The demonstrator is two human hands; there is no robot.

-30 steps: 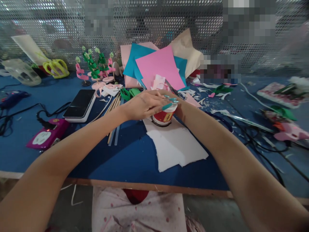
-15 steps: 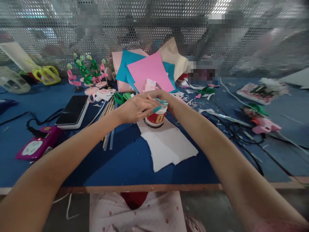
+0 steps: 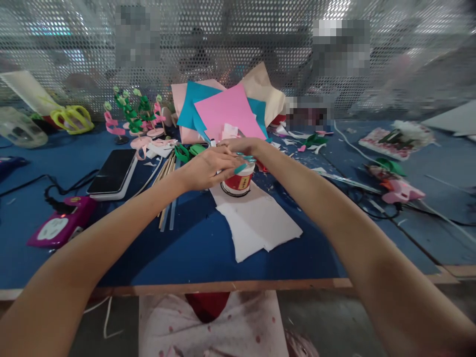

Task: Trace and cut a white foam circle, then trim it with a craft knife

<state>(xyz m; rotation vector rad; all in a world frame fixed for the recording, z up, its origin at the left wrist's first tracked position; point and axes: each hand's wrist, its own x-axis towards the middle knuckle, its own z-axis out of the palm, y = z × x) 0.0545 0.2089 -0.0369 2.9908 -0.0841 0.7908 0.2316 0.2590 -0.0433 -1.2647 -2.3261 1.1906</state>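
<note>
A red and white tub point(image 3: 238, 184) with a yellow label stands on a torn-edged white sheet point(image 3: 260, 225). My left hand point(image 3: 211, 166) lies over its top, closed, the teal-nailed fingers resting on the white upper part. A dark line runs around the tub's base on the sheet. Behind the tub, my right hand point(image 3: 240, 145) is bent round to the far side, crossing behind my left hand. Its fingers are mostly hidden, and a small white and dark end of something point(image 3: 213, 143) shows beside them; I cannot make out what it is.
Coloured paper sheets point(image 3: 228, 111) lean at the back. Wooden sticks point(image 3: 163, 181), a phone-like device point(image 3: 113, 173) and a purple power block point(image 3: 63, 223) lie left. Paper flowers point(image 3: 136, 111) stand farther back. To the right are scraps, cables and a pink glue gun point(image 3: 401, 192).
My right hand has shifted slightly left behind the tub, and a small white and dark end has come into sight beside it. The left hand stays on the tub.
</note>
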